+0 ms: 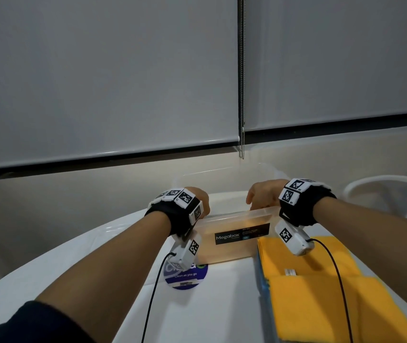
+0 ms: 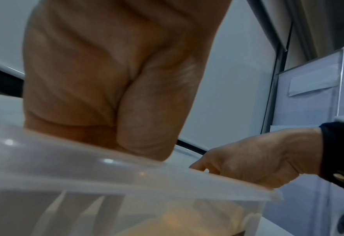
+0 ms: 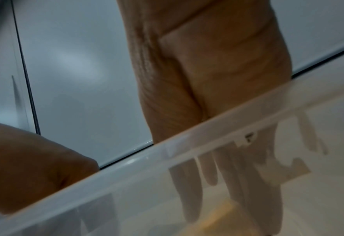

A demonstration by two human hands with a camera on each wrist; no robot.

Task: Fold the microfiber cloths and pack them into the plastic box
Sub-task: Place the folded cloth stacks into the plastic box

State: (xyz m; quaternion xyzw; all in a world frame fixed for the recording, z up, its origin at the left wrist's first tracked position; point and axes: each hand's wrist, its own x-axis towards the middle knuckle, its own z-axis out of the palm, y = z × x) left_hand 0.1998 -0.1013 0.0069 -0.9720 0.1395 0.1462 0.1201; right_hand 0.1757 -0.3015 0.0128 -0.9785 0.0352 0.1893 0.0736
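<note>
Table [image 1: 78, 263]: white, round-edged, bearing everything below.
Plastic box [image 1: 232, 233]: clear, with a black "Megabox" label on its near wall; it stands mid-table, straight ahead of the person, and a yellow mass shows dimly through the wall.
Microfiber cloths [image 1: 321, 288]: a yellow stack over a blue one, lying on the table just right of the box, the top cloth partly folded with a white tag showing.
Right hand [image 1: 264, 194]: reaches down over the box's near rim; the right wrist view shows the fingers [image 3: 189, 188] extended, hanging straight inside the box, and I cannot tell whether they touch the yellow beneath.
Left hand [image 1: 198, 196]: at the box's left end, down over the rim; fingers hidden, so its grasp cannot be told.
Round sticker [image 1: 187, 277]: blue, reading "Clean as you go", on the table before the box.
</note>
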